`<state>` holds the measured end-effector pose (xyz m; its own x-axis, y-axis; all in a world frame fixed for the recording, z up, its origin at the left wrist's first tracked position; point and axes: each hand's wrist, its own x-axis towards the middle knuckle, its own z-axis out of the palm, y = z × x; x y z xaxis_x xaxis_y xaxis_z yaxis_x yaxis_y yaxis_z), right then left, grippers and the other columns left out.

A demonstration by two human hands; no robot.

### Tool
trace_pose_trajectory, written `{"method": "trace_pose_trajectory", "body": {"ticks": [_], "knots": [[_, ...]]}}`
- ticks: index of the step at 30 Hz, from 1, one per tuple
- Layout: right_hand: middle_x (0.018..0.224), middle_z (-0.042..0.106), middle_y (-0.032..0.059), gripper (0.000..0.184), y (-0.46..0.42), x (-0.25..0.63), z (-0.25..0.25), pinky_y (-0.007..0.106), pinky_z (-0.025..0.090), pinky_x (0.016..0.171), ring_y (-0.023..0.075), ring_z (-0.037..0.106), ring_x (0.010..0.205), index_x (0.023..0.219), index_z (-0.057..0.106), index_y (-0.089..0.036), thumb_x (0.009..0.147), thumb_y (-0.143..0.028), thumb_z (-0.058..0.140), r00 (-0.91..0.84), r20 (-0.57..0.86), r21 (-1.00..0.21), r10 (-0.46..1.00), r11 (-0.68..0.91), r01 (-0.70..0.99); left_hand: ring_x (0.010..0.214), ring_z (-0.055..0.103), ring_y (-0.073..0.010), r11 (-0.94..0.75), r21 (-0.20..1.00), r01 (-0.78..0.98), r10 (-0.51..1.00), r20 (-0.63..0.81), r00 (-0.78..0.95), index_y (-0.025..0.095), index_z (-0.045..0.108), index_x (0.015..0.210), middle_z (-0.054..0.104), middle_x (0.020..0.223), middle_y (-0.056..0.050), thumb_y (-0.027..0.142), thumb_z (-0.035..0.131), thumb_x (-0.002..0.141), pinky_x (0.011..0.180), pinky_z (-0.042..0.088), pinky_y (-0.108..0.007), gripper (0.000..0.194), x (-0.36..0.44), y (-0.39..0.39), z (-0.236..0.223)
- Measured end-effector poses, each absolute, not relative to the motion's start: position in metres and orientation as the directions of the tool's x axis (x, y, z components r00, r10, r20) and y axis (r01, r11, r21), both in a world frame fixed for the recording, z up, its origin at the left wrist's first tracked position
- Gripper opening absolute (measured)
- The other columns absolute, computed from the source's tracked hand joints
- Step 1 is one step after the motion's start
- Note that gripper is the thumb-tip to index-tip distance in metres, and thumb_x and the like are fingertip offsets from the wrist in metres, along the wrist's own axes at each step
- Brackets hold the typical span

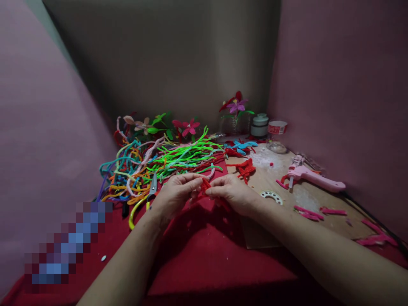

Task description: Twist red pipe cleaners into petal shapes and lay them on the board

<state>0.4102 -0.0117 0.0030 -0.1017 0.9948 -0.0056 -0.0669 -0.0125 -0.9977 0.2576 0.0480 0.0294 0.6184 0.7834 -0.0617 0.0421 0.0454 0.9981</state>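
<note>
Between my two hands is a red pipe cleaner piece (pixel 206 185), small and partly covered by my fingers. My left hand (pixel 178 193) pinches it from the left, and my right hand (pixel 234 191) pinches its right side. Just left of my left hand lie scissors (pixel 153 185) with yellow handles. Beyond the hands spreads a heap of pipe cleaners (pixel 188 155), bright green in front and many-coloured to the left. Another red pipe cleaner shape (pixel 246 169) rests on the board past my right hand.
On the right, a brown board (pixel 261 238) carries a pink glue gun (pixel 318 179), a white ring with holes (pixel 270 196) and pink pipe cleaner pieces (pixel 308 213). Finished flowers (pixel 236 106), a grey-green jar (pixel 259 126) and a tape roll (pixel 277 127) stand at the back. Red cloth (pixel 204 263) covers the table.
</note>
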Motion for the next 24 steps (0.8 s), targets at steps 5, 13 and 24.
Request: {"method": "trace_pose_trajectory", "body": {"ticks": [5,13,24], "knots": [[0.041,0.039,-0.0065,0.018,-0.009,0.411,-0.004,0.022,0.015,0.038,0.0045,0.025,0.036,0.051,0.051,-0.015,0.063,-0.025,0.059,-0.079,0.035,-0.996,0.996,0.028,-0.084,0.048,0.042,-0.0051,-0.008,0.998,0.061,0.790,-0.032,0.613,0.012,0.067,0.075,0.056,0.057,0.001,0.028,0.069,0.066,0.047,0.029,-0.018,0.019,0.262,0.045,0.025],[0.038,0.039,-0.0062,0.017,-0.011,0.411,0.000,0.022,0.014,0.036,0.0048,0.027,0.033,0.051,0.049,-0.016,0.064,-0.023,0.058,-0.093,-0.001,-0.998,0.996,-0.007,-0.064,0.044,0.040,-0.0055,-0.143,0.982,0.125,0.852,0.058,0.520,0.013,0.065,0.071,0.054,0.052,0.001,0.034,0.062,0.072,0.043,0.029,-0.019,0.022,0.264,0.041,0.029],[0.036,0.040,-0.0060,0.020,-0.010,0.410,-0.001,0.021,0.016,0.035,0.0047,0.028,0.031,0.049,0.048,-0.016,0.064,-0.025,0.059,-0.035,-0.033,-0.997,0.999,-0.035,-0.061,0.042,0.037,-0.0058,-0.181,0.961,0.210,0.905,0.080,0.418,0.015,0.061,0.069,0.051,0.049,0.004,0.034,0.062,0.069,0.042,0.027,-0.019,0.019,0.270,0.039,0.024]]}}
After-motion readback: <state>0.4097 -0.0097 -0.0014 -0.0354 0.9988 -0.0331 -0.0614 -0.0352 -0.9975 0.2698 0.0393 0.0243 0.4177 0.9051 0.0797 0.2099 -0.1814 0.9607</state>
